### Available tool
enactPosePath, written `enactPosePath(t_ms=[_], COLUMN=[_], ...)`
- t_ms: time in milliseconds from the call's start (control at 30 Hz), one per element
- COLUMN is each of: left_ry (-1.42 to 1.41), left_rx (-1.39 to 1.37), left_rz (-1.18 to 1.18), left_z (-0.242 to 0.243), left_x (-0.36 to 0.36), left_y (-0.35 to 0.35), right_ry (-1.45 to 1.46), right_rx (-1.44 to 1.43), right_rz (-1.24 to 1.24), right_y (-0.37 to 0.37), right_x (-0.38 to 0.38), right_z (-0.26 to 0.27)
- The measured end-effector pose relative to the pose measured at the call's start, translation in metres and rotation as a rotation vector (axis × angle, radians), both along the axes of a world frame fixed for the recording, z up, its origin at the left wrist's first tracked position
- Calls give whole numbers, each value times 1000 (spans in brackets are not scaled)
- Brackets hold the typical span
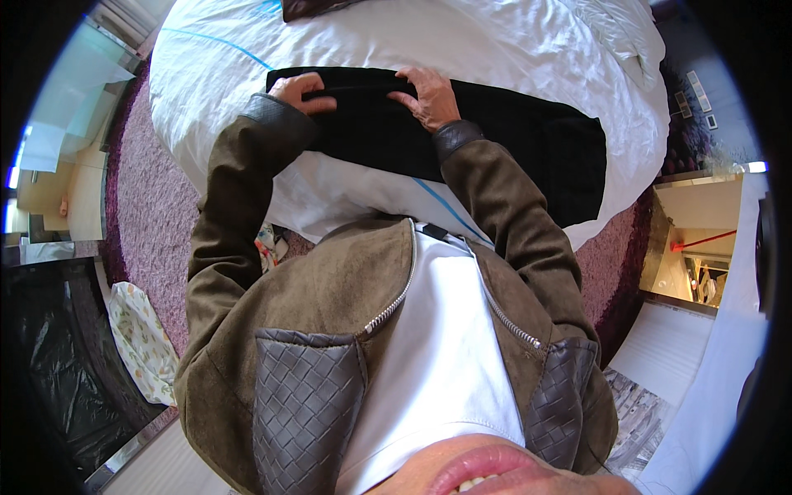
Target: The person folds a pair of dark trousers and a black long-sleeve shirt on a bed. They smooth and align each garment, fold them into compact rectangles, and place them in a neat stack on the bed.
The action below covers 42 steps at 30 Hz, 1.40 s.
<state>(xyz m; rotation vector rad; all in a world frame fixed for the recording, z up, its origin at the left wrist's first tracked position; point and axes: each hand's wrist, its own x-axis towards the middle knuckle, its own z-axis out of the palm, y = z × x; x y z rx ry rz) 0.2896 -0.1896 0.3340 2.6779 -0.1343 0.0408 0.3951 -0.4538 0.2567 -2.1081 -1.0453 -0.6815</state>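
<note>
A long black cloth garment [377,136], folded into a strip, lies across the bed in front of me; its exact kind is hard to make out. My left hand [300,93] rests on its left end, with fingers and thumb bent over the dark fabric. Near the middle of the upper edge, my right hand [431,99] touches the cloth, its thumb spread below the fingers. A faint ridge of fabric runs between the two hands. Whether either hand pinches the cloth is not plain.
The garment lies on a bed with a white cover [210,93] marked by blue lines. A dark brown item [309,7] sits at its far edge. Purple carpet [148,179] surrounds the bed. Patterned white fabric [143,343] and black plastic sheeting [55,346] are at the left.
</note>
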Motion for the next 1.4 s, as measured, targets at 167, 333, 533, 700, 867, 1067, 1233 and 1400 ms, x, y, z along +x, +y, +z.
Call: enactPosePath(t_ms=[167, 333, 533, 700, 867, 1067, 1233, 1400], left_ry=[132, 252, 90, -306, -266, 97, 36, -174], left_rx=[132, -167, -281, -18, 99, -574, -781, -722], left_rz=[15, 179, 393, 501, 597, 437, 305, 541], left_z=[31, 3, -50, -73, -76, -44, -65, -86], left_x=[-24, 17, 53, 45, 32, 5, -15, -5], left_y=[9, 100, 123, 95, 94, 70, 88, 90], right_ry=[-214, -187, -141, -205, -206, -240, -225, -241], right_rx=[-190, -200, -165, -126, -101, -105, -114, -117], right_rz=[-14, -217, -340, -330, -321, -333, -336, -333], right_y=[-11, -4, 2, 2, 2, 0, 1, 1], right_x=[-7, 9, 16, 18, 13, 18, 17, 19], right_z=[10, 3, -14, -23, -16, -27, -26, -28])
